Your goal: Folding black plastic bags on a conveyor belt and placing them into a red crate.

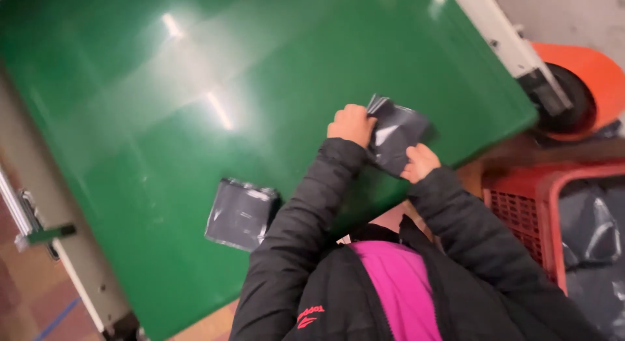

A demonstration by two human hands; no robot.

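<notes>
Both of my hands hold one dark grey plastic mailer bag (398, 136) over the near right part of a green conveyor belt (195, 87). My left hand (352, 124) grips its upper left edge. My right hand (420, 162) pinches its lower edge. Black puffy jacket sleeves cover both arms. A second grey mailer bag (239, 214) lies flat on the belt, left of my left sleeve and untouched.
A red plastic crate (550, 211) holding more grey bags stands to the right of me. An orange roller guard (583, 87) sits at the belt's right end. The conveyor's pale metal frame (62, 250) runs along the left, above a tiled floor.
</notes>
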